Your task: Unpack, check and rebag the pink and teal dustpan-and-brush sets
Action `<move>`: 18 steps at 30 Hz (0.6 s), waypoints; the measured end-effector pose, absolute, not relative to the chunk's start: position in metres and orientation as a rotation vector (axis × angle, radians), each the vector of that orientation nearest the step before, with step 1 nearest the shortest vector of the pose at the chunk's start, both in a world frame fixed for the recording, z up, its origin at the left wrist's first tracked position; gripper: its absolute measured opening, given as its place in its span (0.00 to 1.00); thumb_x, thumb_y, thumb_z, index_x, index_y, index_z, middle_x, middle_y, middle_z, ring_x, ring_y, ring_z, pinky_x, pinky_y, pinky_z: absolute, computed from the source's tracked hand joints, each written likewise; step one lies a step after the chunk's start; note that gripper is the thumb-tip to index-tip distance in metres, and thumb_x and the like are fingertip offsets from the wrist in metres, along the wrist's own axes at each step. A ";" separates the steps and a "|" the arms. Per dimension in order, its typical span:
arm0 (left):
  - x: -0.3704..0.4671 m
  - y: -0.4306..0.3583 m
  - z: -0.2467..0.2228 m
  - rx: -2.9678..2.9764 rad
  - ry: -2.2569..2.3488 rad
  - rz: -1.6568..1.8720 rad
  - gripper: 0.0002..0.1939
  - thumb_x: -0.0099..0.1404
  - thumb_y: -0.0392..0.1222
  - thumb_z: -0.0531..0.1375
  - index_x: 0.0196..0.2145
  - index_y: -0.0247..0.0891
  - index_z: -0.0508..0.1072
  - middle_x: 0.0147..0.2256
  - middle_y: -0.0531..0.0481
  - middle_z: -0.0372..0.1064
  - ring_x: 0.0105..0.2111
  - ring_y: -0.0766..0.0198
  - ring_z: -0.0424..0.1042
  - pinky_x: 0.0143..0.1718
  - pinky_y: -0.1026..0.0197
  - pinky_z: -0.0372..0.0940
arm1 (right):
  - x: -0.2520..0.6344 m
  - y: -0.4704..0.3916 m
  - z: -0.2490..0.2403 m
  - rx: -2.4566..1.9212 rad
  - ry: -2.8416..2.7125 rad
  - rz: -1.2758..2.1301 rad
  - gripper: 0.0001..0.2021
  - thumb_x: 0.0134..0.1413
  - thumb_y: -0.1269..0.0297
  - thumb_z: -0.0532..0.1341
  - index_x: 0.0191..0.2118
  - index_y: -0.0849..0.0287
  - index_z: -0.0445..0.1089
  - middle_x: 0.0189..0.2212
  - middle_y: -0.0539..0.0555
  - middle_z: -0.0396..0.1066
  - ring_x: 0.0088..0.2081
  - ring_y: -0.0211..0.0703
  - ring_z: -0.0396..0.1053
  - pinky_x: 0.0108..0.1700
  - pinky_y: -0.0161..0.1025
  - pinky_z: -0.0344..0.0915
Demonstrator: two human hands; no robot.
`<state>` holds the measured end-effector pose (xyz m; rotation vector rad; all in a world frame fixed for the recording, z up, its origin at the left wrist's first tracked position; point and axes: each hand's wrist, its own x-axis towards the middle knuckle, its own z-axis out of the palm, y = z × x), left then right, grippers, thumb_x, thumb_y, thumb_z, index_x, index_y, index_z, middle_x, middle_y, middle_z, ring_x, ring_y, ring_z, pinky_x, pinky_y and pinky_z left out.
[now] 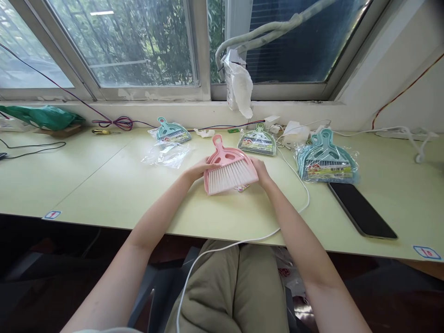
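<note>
A pink dustpan with a white-bristled brush (231,175) nested in it is held above the table by both hands, its handle pointing up and away. My left hand (201,167) grips its left side, fingers reaching over the front by the bristles. At its right edge, my right hand (260,170) is closed, with most of its fingers hidden behind the pan. A small printed piece (242,188) shows just under the pan. Beyond it sit a wrapped green set (257,141) and a blue-green set (172,132), with crumpled clear plastic (167,155) in front of the latter.
Several wrapped blue-green sets (328,159) lie at the right, behind a black phone (362,210). A white cable (307,189) crosses the table and hangs over its front edge. A yellow-handled tool (101,132) and green bag (43,117) are at the back left.
</note>
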<state>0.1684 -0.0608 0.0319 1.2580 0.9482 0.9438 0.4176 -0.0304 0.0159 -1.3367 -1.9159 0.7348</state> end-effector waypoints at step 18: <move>0.147 -0.029 0.008 0.926 0.916 1.507 0.29 0.45 0.37 0.74 0.46 0.38 0.74 0.45 0.47 0.77 0.48 0.55 0.75 0.54 0.53 0.71 | 0.396 -0.047 0.013 -1.393 -2.375 0.485 0.18 0.55 0.62 0.66 0.51 0.55 0.73 0.56 0.58 0.67 0.59 0.52 0.62 0.60 0.50 0.59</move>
